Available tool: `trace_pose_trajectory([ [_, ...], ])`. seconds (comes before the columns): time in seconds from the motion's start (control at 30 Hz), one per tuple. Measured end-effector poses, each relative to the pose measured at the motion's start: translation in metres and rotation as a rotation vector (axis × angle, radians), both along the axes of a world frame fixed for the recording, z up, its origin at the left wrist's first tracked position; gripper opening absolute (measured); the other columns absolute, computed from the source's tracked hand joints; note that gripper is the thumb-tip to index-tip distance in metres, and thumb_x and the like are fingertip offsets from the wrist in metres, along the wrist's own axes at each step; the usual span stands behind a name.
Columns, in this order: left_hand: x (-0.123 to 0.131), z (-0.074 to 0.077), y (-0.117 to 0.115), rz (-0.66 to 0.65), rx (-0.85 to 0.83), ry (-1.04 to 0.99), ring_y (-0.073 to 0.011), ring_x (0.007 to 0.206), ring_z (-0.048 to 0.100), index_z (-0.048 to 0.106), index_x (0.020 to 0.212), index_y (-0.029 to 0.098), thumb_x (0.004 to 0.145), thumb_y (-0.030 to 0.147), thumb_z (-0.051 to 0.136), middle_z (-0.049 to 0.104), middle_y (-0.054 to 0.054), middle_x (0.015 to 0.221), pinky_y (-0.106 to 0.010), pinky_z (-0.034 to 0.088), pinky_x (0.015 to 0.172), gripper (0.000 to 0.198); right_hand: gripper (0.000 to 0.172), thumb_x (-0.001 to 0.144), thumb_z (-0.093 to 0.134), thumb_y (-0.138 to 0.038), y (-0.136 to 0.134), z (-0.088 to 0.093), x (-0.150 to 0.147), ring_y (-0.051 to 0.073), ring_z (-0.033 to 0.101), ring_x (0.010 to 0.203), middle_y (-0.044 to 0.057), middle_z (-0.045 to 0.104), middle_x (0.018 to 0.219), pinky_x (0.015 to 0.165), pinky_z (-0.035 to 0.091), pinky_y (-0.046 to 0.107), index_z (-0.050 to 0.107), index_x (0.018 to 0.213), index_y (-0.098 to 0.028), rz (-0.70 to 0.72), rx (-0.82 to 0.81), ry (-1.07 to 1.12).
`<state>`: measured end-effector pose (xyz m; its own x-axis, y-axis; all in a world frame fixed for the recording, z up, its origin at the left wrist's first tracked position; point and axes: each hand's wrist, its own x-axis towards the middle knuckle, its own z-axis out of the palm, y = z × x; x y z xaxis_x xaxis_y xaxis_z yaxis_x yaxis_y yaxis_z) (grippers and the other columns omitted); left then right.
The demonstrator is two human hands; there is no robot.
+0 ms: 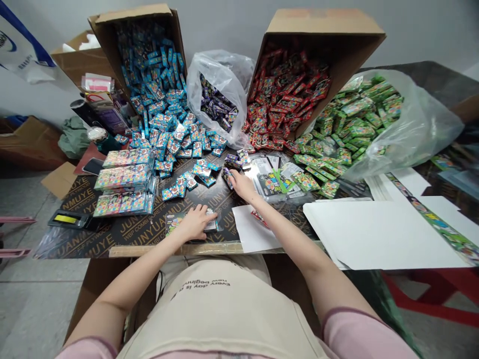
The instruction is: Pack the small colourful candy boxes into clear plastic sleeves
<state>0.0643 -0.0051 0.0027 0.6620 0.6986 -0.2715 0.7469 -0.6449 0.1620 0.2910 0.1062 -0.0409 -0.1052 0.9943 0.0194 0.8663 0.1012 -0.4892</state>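
My left hand (195, 223) lies with its fingers spread on a flat clear pouch (172, 222) with coloured packs in it, near the table's front edge. Farther forward, my right hand (240, 184) has its fingers closed round a small purple pack (226, 174). More purple packs (232, 160) lie just beyond those fingertips. Loose blue packs (189, 180) are scattered between and ahead of my hands. A white sheet (254, 230) lies under my right forearm, with a red pack (259, 218) partly hidden by the arm.
Tipped cartons spill blue packs (160, 109) and red packs (277, 109). Clear bags hold purple packs (217, 107) and green packs (359, 119). Stacked bundles (125, 182) stand left, by a tape dispenser (69, 219). White cards (374, 234) lie right.
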Motion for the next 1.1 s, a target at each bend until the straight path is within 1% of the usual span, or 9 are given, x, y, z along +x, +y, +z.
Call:
trace_pose_trajectory([
  [0.1,0.005,0.006,0.006,-0.034,-0.023,0.078,-0.0336,0.108,0.046,0.048,0.13,0.027,0.056,0.032,0.08,0.049,-0.014,0.118,-0.043,0.047,0.084,0.081,0.046,0.098,0.034,-0.041,-0.012,-0.002,0.004,0.023,0.065,0.065,0.007,0.068,0.074,0.069,0.049,0.035,0.045,0.133,-0.015,-0.013,-0.08,0.054],
  [0.17,0.007,0.008,0.009,-0.068,-0.033,0.113,-0.0333,0.108,0.047,0.05,0.126,0.024,0.057,0.035,0.079,0.048,-0.014,0.118,-0.042,0.048,0.082,0.077,0.053,0.094,0.041,-0.047,-0.016,-0.003,0.013,0.024,0.066,0.069,0.008,0.068,0.078,0.071,0.05,0.037,0.042,0.136,-0.014,-0.015,-0.078,0.092],
  [0.23,0.007,0.01,0.01,-0.098,-0.033,0.123,-0.0331,0.106,0.047,0.054,0.12,0.022,0.058,0.037,0.078,0.049,-0.015,0.117,-0.041,0.048,0.08,0.068,0.066,0.085,0.055,-0.052,-0.017,-0.004,0.022,0.029,0.064,0.093,0.014,0.067,0.102,0.083,0.049,0.043,0.041,0.139,-0.017,0.057,0.007,0.113],
  [0.33,0.006,0.01,0.009,-0.1,-0.032,0.097,-0.034,0.105,0.048,0.057,0.115,0.02,0.06,0.037,0.076,0.05,-0.016,0.115,-0.041,0.048,0.078,0.061,0.091,0.065,0.076,-0.049,-0.012,-0.006,0.032,0.04,0.037,0.132,0.017,0.04,0.145,0.102,0.034,0.056,0.037,0.144,-0.023,0.286,0.081,0.064],
  [0.4,0.003,0.007,0.008,-0.073,-0.032,0.051,-0.0345,0.106,0.048,0.055,0.121,0.02,0.058,0.035,0.076,0.05,-0.015,0.115,-0.043,0.047,0.081,0.068,0.095,0.061,0.078,-0.039,-0.007,-0.009,0.033,0.042,0.024,0.14,0.015,0.03,0.152,0.106,0.026,0.06,0.036,0.145,-0.025,0.367,0.035,0.054],
  [0.53,-0.009,-0.002,0.007,0.073,-0.047,-0.118,-0.0316,0.106,0.049,0.028,0.146,0.022,0.058,0.028,0.074,0.052,-0.012,0.114,-0.044,0.043,0.091,0.1,0.084,0.062,0.07,-0.027,-0.009,-0.007,0.023,0.035,0.044,0.128,0.014,0.05,0.136,0.105,0.032,0.053,0.04,0.14,-0.021,0.352,0.1,0.261],
  [0.67,-0.024,-0.008,0.006,0.29,0.001,-0.378,-0.0297,0.111,0.048,0.003,0.151,0.023,0.06,0.023,0.071,0.049,-0.011,0.124,-0.043,0.041,0.095,0.114,0.085,0.063,0.072,-0.03,-0.036,0.017,0.009,0.031,0.051,0.117,0.012,0.053,0.128,0.1,0.041,0.047,0.039,0.14,-0.021,0.469,0.269,0.372],
  [0.9,-0.028,-0.008,-0.001,0.337,0.034,-0.65,-0.0292,0.119,0.047,-0.004,0.151,0.023,0.061,0.018,0.071,0.047,-0.012,0.133,-0.046,0.038,0.103,0.118,0.091,0.073,0.072,-0.054,-0.083,0.046,-0.006,0.033,0.054,0.108,0.014,0.056,0.122,0.091,0.043,0.047,0.029,0.147,-0.024,0.626,0.263,0.141],
  [1.1,-0.028,-0.014,-0.002,0.314,-0.012,-0.758,-0.03,0.126,0.047,-0.003,0.152,0.022,0.06,0.019,0.072,0.048,-0.013,0.136,-0.047,0.039,0.105,0.118,0.081,0.076,0.07,-0.045,-0.093,0.05,-0.009,0.031,0.052,0.108,0.014,0.055,0.122,0.089,0.04,0.045,0.031,0.143,-0.023,0.654,0.247,0.147],
])
